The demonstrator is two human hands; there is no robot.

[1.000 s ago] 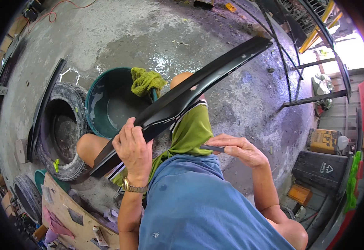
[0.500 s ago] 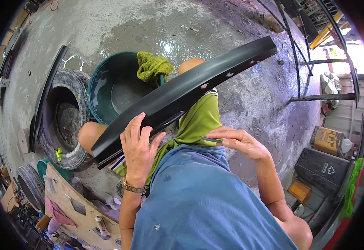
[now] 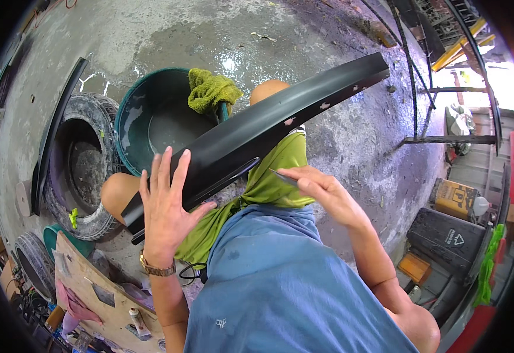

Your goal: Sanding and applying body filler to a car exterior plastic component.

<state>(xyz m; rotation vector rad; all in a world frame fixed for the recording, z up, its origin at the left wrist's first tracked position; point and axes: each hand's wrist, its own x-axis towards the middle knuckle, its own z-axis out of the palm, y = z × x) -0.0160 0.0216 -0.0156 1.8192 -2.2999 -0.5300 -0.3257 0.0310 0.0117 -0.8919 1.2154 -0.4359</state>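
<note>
Leftmost, a tyre [image 3: 101,219] lies beside a green basin [image 3: 119,132]. The left hand [image 3: 167,197] spreads its fingers, unclenched, over the near end of a long black panel [image 3: 257,125] slanting across the person's legs; a flat, light palm would probably steady it best. Rightward, the right hand [image 3: 325,193] pinches a thin dark strip [image 3: 285,177] apart from the panel; a firm but relaxed pinch should keep its tip controlled.

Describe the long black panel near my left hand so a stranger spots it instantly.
Find the round, dark green tub on the grey floor. Closer in, the long black panel slants beneath the spread left hand. Unlike the narrow black strip by the dirty black tyre, it spans the bare knees.
</note>
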